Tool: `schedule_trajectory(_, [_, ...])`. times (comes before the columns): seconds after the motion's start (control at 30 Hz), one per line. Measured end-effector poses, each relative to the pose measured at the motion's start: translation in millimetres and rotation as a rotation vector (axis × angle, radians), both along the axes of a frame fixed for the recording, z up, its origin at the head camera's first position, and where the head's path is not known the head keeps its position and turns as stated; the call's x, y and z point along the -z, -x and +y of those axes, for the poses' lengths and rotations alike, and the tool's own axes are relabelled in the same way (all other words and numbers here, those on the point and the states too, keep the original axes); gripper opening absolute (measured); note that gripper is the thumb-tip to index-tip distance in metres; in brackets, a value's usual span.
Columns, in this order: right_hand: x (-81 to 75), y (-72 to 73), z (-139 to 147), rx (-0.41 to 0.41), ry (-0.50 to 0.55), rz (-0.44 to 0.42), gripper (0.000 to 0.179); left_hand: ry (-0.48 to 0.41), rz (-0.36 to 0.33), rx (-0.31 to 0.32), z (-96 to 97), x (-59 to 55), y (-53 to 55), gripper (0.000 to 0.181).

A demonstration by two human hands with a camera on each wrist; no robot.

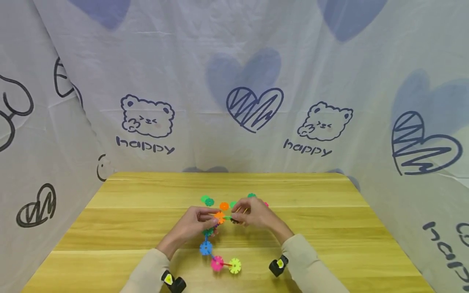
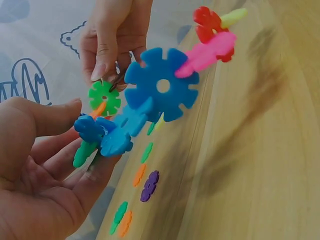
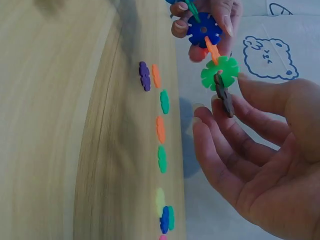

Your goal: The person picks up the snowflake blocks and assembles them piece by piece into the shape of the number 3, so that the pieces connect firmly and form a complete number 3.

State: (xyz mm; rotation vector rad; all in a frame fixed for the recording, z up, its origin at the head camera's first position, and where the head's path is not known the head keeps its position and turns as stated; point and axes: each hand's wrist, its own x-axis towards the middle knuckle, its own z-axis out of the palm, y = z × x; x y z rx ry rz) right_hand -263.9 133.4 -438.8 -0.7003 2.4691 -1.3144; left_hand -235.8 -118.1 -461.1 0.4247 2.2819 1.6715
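Note:
A chain of interlocking snowflake discs is gripped by my left hand (image 1: pixel 192 224) between thumb and fingers. From that hand the chain hangs toward me through a blue disc (image 1: pixel 206 248) and a pink disc (image 1: pixel 217 263) to a yellow disc (image 1: pixel 235 265). On its other side, an orange disc (image 3: pixel 212 50) joins a dark blue disc (image 3: pixel 204 33) to a green disc (image 3: pixel 226 70). A dark brown disc (image 3: pixel 224 97) is slotted into the green one. My right hand (image 1: pixel 257 213) pinches this end, thumb at the green disc's edge and fingertips by the brown disc.
Loose discs lie in a row on the wooden table (image 1: pixel 128 228) beyond the hands, among them an orange disc (image 1: pixel 224 206), a teal disc (image 1: pixel 209 202) and a purple disc (image 2: pixel 150 186). A printed white cloth (image 1: pixel 198 138) hangs behind the table and at both sides.

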Motion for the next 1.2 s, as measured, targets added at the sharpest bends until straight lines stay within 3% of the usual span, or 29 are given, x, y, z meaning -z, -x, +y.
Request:
schedule_trajectory(0.2, [-1.7, -0.6, -4, -0.070, -0.076, 0.085, 0.019, -0.059, -0.046, 0.054, 0.7, -2.4, 0.6, 0.046])
schedule_trajectory(0.33, [-2.5, -2.7, -6, -0.093, -0.083, 0.082, 0.019, -0.055, -0.037, 0.052, 1.4, -4.5, 0.6, 0.046])
schedule_trajectory(0.6, [-3.2, -6.7, -9, 0.015, -0.034, 0.046, 0.020, -0.037, -0.026, -0.038, 0.3, -1.9, -1.2, 0.043])
schedule_trajectory(0.83, [-1.1, -8.0, -10, 0.064, -0.009, 0.099, 0.017, -0.021, -0.005, -0.110, -3.9, 4.7, -1.0, 0.043])
schedule_trajectory(1.03, [0.6, -11.4, -12, 0.049, -0.001, 0.100, 0.016, 0.008, -0.008, -0.112, -6.5, 5.0, -0.5, 0.044])
schedule_trajectory(1.2, [6.0, -12.7, -14, 0.056, -0.020, 0.124, 0.016, 0.016, 0.007, -0.061, -11.2, 4.8, 1.3, 0.042])
